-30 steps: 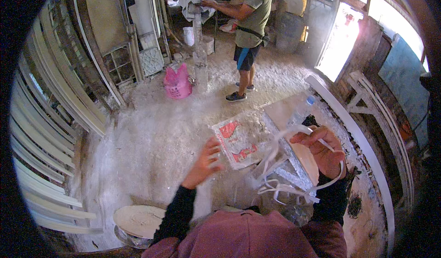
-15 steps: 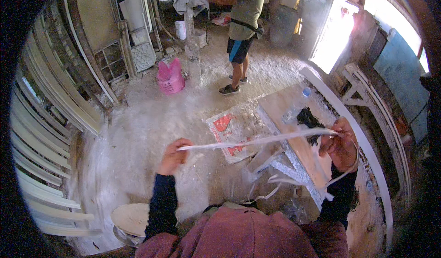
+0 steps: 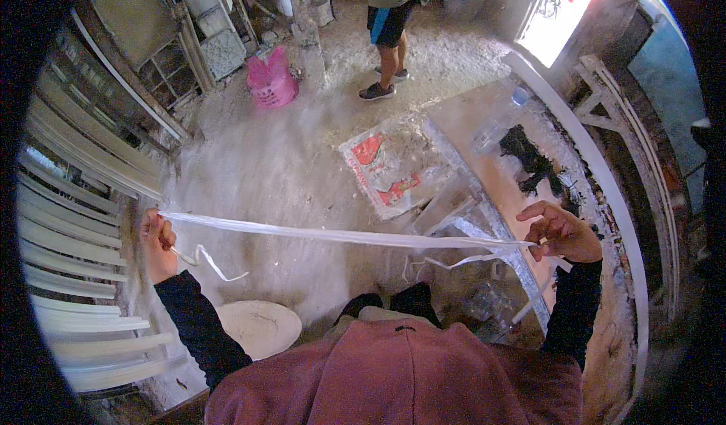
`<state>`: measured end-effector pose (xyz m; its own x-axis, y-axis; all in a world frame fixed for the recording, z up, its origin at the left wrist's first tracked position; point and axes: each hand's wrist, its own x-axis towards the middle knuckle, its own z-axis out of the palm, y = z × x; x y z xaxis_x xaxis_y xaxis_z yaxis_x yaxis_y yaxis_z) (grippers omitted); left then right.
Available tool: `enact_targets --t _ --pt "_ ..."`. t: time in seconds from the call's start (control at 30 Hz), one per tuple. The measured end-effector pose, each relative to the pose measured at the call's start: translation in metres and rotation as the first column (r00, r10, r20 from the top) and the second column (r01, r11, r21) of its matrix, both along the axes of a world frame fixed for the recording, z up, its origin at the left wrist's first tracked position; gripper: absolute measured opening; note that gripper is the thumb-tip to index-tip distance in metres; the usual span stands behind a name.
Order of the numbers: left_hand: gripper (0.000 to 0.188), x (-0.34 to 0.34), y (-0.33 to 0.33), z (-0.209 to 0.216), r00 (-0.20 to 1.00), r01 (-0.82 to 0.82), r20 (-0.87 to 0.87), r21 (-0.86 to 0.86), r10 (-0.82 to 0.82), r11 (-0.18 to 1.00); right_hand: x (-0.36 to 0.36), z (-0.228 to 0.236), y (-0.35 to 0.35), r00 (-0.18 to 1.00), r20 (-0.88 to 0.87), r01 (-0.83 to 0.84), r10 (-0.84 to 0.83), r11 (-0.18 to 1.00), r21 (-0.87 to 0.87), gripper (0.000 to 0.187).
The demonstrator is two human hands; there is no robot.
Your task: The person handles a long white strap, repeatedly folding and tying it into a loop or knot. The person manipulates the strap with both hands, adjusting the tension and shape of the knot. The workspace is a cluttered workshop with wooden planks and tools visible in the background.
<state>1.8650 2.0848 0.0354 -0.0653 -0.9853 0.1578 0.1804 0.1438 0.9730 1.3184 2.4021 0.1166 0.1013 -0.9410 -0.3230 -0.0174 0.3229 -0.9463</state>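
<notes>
A white plastic strip, like twine or ribbon, (image 3: 333,235) is stretched nearly level across the space in front of me. My left hand (image 3: 157,240) is closed on its left end, with a loose tail curling down below the fingers. At the other end, my right hand (image 3: 558,232) pinches the strip between thumb and fingers, its other fingers partly spread. Another loose length dangles beneath the strip close to the right hand. The strip looks taut and slightly bunched lengthwise.
A wooden bench (image 3: 461,115) on my right bears a clear bottle (image 3: 495,126) and black tangled material (image 3: 533,160). A printed sack (image 3: 393,169) lies ahead. Long white mouldings (image 3: 72,255) line the left, with a pale round lid (image 3: 261,327) nearby. A pink bag (image 3: 271,83) and a person (image 3: 389,39) stand farther off.
My left hand has moved far out to the left and my right hand slightly down, so a longer stretch of strip spans between them. The view has tipped downward.
</notes>
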Motion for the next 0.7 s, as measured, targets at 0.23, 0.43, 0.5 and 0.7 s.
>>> enact_targets --t 0.23,0.43,0.5,0.7 --pt "0.01 0.021 -0.011 0.025 0.946 -0.311 0.035 -0.196 0.324 0.93 -0.016 -0.002 -0.006 0.942 -0.28 0.183 -0.187 0.982 -0.042 0.03" --pt "0.011 0.048 -0.026 0.007 0.908 -0.353 0.181 -0.16 0.379 0.922 -0.029 -0.005 -0.007 0.81 -0.492 0.266 -0.319 0.948 -0.176 0.019" --pt "0.012 0.054 -0.029 0.001 0.916 -0.316 0.189 -0.2 0.352 0.928 -0.032 -0.002 -0.004 0.71 -0.585 0.316 -0.392 0.92 -0.233 0.016" --pt "0.018 0.05 -0.024 0.002 0.91 -0.212 0.345 -0.088 0.229 0.973 -0.04 0.0 -0.004 0.646 -0.407 0.504 -0.646 0.761 -0.408 0.011"
